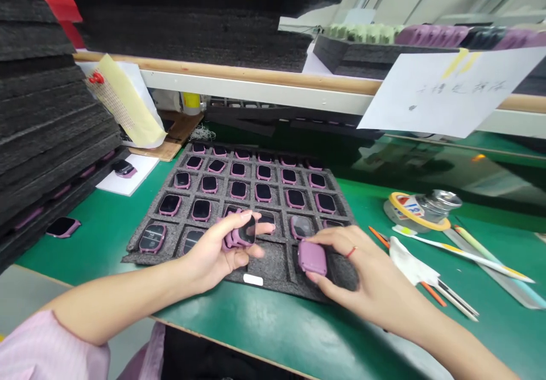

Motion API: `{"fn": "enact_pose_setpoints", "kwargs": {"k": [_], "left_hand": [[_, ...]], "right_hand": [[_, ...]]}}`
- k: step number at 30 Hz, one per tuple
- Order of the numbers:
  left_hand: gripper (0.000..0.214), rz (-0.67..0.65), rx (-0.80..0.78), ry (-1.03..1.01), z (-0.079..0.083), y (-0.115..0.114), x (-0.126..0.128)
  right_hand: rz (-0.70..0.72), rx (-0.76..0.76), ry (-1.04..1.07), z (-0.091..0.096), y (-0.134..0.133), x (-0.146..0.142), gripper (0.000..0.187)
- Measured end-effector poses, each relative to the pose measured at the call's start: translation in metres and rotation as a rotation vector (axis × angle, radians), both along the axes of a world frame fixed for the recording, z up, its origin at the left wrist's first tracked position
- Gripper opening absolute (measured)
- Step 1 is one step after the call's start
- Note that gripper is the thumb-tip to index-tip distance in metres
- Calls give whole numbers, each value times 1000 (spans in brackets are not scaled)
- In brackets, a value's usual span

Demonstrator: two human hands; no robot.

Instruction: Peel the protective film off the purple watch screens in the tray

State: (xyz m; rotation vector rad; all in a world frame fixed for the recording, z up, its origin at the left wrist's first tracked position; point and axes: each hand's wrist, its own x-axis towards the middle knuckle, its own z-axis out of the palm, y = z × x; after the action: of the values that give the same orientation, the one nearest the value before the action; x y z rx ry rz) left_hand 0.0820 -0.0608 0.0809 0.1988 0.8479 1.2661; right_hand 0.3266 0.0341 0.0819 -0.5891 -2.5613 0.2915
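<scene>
Pink smartwatch (239,233), dark-screened, gripped in left hand (213,255); second smartwatch (312,257) pinched in right hand (367,275). Grey foam tray (267,266) holds more in compartments.

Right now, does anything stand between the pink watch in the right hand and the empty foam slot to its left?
Only a low foam divider stands between the pink watch in the right hand and the empty foam slot. The left hand sits at the slot's left edge, on the far side.
</scene>
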Motion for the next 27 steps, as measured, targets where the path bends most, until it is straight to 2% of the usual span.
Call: {"fn": "enact_pose_setpoints", "kwargs": {"k": [3, 6, 11, 14, 17, 20, 24, 27], "left_hand": [[29, -46, 81, 11, 0, -2, 0], [33, -142, 145, -10, -2, -4, 2], [46, -202, 130, -71, -6, -3, 3], [48, -225, 153, -99, -6, -1, 3], [42, -211, 185, -150, -7, -1, 5], [45, -259, 184, -178, -9, -2, 6], [43, -214, 151, -194, -8, -4, 6], [40, -200, 129, -217, -7, -5, 5]], "right_hand": [[-21, -32, -13, -4, 1, 7, 31], [-38, -29, 108, 10, -4, -3, 25], [150, -27, 202, 30, -19, -46, 36], [236, -30, 186, 28, -22, -67, 25], [257, -80, 255, 24, -20, -77, 10], [276, -83, 340, 23, -17, -77, 9], [312, 88, 287, 27, -20, -71, 28], [339, 226, 269, 29, -25, -64, 30]]}}
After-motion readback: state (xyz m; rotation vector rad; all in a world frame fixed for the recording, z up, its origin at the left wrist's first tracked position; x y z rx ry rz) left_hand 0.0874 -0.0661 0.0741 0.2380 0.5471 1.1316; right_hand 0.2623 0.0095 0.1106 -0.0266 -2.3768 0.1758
